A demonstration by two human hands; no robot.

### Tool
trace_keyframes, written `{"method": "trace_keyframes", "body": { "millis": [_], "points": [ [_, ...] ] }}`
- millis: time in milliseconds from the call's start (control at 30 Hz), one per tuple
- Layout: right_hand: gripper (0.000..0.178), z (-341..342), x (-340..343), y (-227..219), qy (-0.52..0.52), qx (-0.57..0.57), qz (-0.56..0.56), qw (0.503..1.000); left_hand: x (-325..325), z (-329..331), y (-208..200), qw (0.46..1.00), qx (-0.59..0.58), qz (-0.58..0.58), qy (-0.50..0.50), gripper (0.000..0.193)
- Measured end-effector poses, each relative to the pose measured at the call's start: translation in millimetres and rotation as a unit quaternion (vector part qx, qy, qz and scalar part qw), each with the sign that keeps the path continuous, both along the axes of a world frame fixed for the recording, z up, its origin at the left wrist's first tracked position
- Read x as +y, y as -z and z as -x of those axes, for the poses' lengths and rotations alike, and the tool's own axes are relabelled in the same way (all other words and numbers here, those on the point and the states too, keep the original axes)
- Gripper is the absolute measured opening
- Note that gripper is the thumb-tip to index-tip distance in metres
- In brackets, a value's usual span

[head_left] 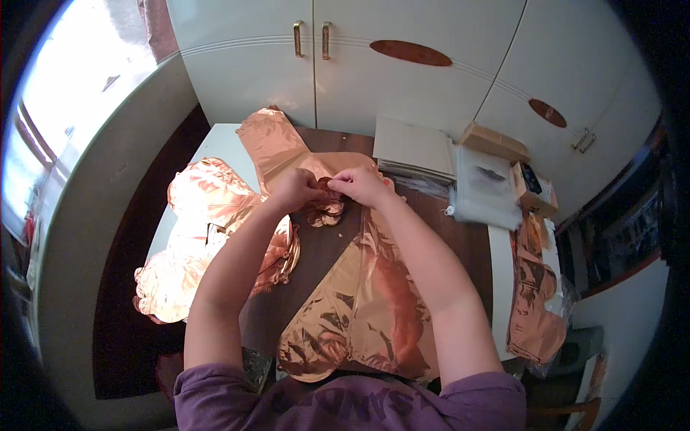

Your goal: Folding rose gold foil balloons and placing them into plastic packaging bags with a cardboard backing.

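Over the middle of the table, my left hand (291, 188) and my right hand (359, 185) come close together. Between them, both sets of fingers pinch a small crumpled piece of shiny copper-coloured foil (328, 212). It looks like part of a flat foil balloon, though my fingers hide its upper end. A flat copper foil balloon (352, 309) spreads from beneath my right arm to the table's near edge. Beyond my hands, another foil shape (270, 142) reaches toward the cabinet. Several more flat foil pieces (208, 194) lie bunched beside my left arm.
A stack of pale boards (413, 147) stands at the back right, beside a clear plastic bag (489, 187). Past it are a long cardboard box (496, 142) and a small box (533, 192). Folded copper foil (535, 309) lies at the right edge. White cabinet doors (244, 79) rise behind.
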State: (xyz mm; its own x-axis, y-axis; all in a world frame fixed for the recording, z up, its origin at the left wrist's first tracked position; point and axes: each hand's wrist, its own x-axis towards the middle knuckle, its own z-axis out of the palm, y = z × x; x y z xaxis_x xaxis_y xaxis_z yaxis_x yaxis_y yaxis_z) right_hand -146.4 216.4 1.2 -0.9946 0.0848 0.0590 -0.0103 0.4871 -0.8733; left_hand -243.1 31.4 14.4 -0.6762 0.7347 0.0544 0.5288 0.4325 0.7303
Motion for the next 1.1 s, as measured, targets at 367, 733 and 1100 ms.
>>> {"method": "trace_keyframes", "body": {
  "millis": [367,733,1100],
  "points": [
    [0.022,13,-2,8,0.029,0.105,-0.149,0.983,-2,25,-2,0.996,0.013,-0.022,0.081,0.047],
    [0.019,-17,-31,25,0.071,0.235,-0.491,0.836,14,1,-10,1.0,0.005,0.015,0.005,0.025],
    [0.062,-35,-60,-16,0.172,0.0,-0.382,0.908,2,108,-44,0.943,0.166,-0.14,-0.254,0.03]
  ]
}}
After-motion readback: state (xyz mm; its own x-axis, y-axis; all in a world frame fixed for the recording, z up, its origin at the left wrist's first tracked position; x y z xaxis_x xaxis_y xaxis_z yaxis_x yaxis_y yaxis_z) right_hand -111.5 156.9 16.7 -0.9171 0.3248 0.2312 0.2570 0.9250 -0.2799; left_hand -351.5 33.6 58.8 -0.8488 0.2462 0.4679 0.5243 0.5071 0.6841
